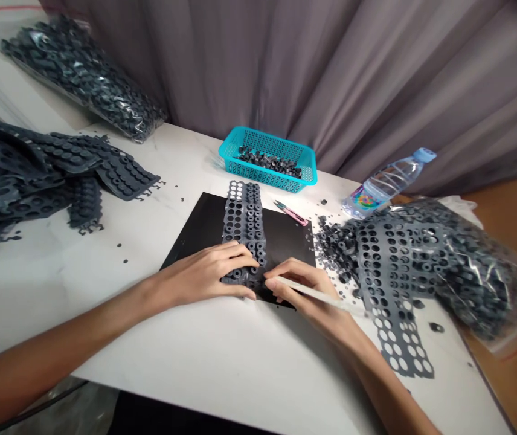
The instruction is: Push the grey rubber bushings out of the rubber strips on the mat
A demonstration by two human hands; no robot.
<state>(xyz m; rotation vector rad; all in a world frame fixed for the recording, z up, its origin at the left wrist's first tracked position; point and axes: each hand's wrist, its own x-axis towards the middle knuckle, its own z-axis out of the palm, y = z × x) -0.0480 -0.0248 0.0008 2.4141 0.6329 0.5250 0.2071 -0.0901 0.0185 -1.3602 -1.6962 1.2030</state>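
A dark grey moulded rubber strip [244, 223] with rows of round parts and holes lies on a black mat [285, 238]. My left hand [215, 272] rests on the strip's near end, fingers stretched out and the thumb apart. Just right of it, my right hand [306, 290] pinches a slim white pen-like stick [326, 298]. The stick's tip is hidden by the fingers, close to the strip's near right edge. Along the far side of the mat lie small thread snips [292, 213] with pink handles.
Behind the mat stands a turquoise basket [267, 175] with small black parts. Uncut rubber sheets [36, 169] and a full bag [81, 72] are at left. At right are loose parts [335, 238], punched-out strips [394, 284], a water bottle [385, 184] and another bag [489, 284].
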